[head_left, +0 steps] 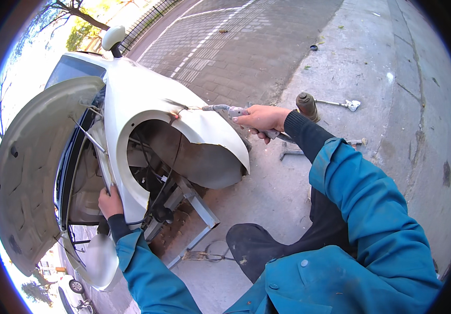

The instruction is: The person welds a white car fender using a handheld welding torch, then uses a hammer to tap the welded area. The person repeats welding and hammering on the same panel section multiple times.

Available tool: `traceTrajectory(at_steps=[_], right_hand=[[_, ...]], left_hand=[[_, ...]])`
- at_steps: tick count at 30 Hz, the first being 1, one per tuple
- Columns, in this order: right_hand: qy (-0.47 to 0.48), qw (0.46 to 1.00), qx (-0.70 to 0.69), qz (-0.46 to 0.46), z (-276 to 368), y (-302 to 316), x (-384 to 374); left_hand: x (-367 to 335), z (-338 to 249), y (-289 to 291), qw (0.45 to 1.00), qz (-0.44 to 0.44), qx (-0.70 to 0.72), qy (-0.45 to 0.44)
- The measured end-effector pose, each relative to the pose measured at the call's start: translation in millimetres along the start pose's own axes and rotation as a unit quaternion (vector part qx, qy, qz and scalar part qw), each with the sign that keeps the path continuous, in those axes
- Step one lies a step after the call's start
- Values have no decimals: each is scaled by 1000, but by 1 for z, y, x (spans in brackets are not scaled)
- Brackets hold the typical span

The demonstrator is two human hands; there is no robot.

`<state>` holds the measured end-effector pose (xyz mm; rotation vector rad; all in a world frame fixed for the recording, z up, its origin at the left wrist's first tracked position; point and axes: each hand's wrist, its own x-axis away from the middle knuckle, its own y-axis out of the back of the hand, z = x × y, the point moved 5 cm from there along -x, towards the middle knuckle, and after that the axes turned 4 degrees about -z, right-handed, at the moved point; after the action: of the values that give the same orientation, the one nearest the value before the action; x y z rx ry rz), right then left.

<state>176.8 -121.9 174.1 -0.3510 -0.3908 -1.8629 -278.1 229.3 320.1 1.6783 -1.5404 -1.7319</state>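
Note:
My right hand [265,119] is closed round the grey handle of a welding torch [237,111]. Its curved neck points left, with the tip at or close to the white car fender [155,91]. By the tip lies a dark scorched streak and a small reddish spot; whether the tip touches the metal I cannot tell. My left hand [111,202] grips the fender's inner edge beside the engine bay. Between the hands opens the round wheel arch, without a wheel, with dark cables and a grey metal frame [198,203] showing inside and below.
The raised bonnet [31,167] stands at left, propped by a rod [88,134]. A bottle jack [306,106] with a metal rod [335,103] is on the concrete beyond my right wrist. Cables [210,256] lie near my knee. A parked white car [71,293] is at lower left.

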Motion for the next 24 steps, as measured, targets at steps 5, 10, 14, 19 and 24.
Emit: traceTrajectory(at_steps=[5, 10, 14, 19, 24], right_hand=[[7, 1000, -13, 14, 2, -1, -3], [32, 999, -30, 12, 7, -7, -9], [26, 999, -27, 15, 11, -9, -10], [-3, 995, 94, -21, 3, 4, -7], [-73, 964, 250, -61, -19, 27, 9]], left_hand=[[1, 0, 0, 1000, 1, -2, 4], [2, 0, 0, 1000, -1, -8, 0], [0, 3, -1, 1000, 0, -4, 7], [0, 2, -1, 1000, 8, -18, 2], [2, -3, 0, 1000, -1, -4, 0]])
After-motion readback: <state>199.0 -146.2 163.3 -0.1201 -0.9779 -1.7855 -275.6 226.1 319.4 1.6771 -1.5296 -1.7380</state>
